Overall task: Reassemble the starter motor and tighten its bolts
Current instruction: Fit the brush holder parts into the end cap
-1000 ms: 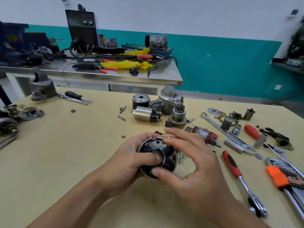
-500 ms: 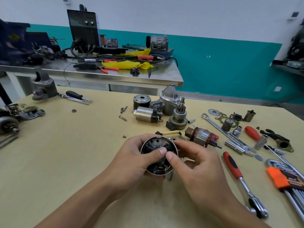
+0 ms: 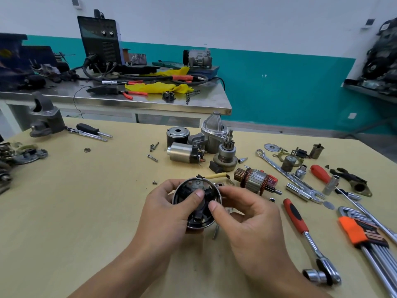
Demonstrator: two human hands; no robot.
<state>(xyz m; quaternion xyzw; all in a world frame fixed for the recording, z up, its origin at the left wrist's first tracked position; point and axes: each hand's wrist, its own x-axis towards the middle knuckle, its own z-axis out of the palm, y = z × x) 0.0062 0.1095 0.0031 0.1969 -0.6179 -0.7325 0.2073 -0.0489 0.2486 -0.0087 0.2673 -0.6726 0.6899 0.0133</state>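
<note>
My left hand (image 3: pixel 167 214) grips the round starter field housing (image 3: pixel 197 203) just above the table, open end toward me, thumb pressed on the dark brush holder inside it. My right hand (image 3: pixel 247 220) holds the housing's right rim, its thumb reaching into the opening. A yellow-sleeved lead (image 3: pixel 214 175) sticks out at the housing's top. The copper-wound armature (image 3: pixel 256 181) lies just right of it. Farther back lie the solenoid (image 3: pixel 184 152), the drive pinion gear (image 3: pixel 226 155), the nose housing (image 3: pixel 213 130) and a dark end cap (image 3: pixel 177 135).
A red-handled ratchet (image 3: pixel 305 235), a hex key set in an orange holder (image 3: pixel 365 235), a combination wrench (image 3: pixel 285 173), sockets and a red screwdriver (image 3: pixel 320 173) crowd the right side. Loose bolts (image 3: pixel 153 151) lie mid-table. A steel bench (image 3: pixel 120 100) stands behind.
My right hand has drawn its fingers off the housing's face down to the right rim, uncovering the armature. The housing has tilted more upright in my left hand.
</note>
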